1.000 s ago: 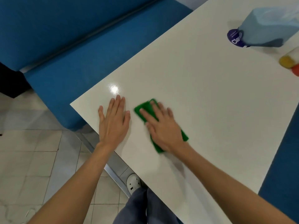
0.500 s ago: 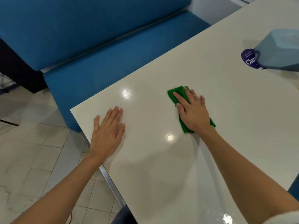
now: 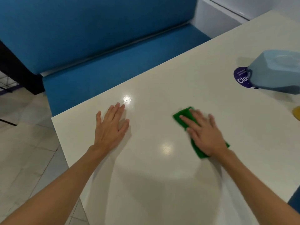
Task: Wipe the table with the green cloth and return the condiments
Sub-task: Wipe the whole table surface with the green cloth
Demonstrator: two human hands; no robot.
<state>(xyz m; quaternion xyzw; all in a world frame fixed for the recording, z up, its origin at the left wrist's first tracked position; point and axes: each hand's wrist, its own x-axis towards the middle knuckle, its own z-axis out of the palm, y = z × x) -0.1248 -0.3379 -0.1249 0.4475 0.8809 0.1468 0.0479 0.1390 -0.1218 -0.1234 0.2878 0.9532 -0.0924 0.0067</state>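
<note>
The green cloth [image 3: 182, 115] lies flat on the white table [image 3: 162, 184], right of centre in the frame. The right hand [image 3: 204, 135] presses down on it with straight, spread fingers, clasping nothing. Most of the cloth is hidden under the palm; only its upper left corner and a strip at the wrist show. The hand and cloth look blurred, so I take this to be mid-wipe.

Left of centre, the left hand [image 3: 110, 127] rests palm down on the bare tabletop, fingers extended and holding nothing, close to the table's left corner.

At the right edge of the frame a pale blue pack [image 3: 274, 73] with a purple label [image 3: 241, 78] sits on the table. Below it, 1 yellow thing [image 3: 297, 113] is cut off by the frame, perhaps a condiment; I cannot tell.

From where I stand, there are 2 risks. With only a flat palm on it, the cloth could bunch up or slip out from under the fingers on a fast stroke. A wide sweep toward the right of the frame could also knock the pack or the yellow thing, since both are near the cloth. The blue bench [image 3: 113, 70] runs along the table's far edge at upper left.
</note>
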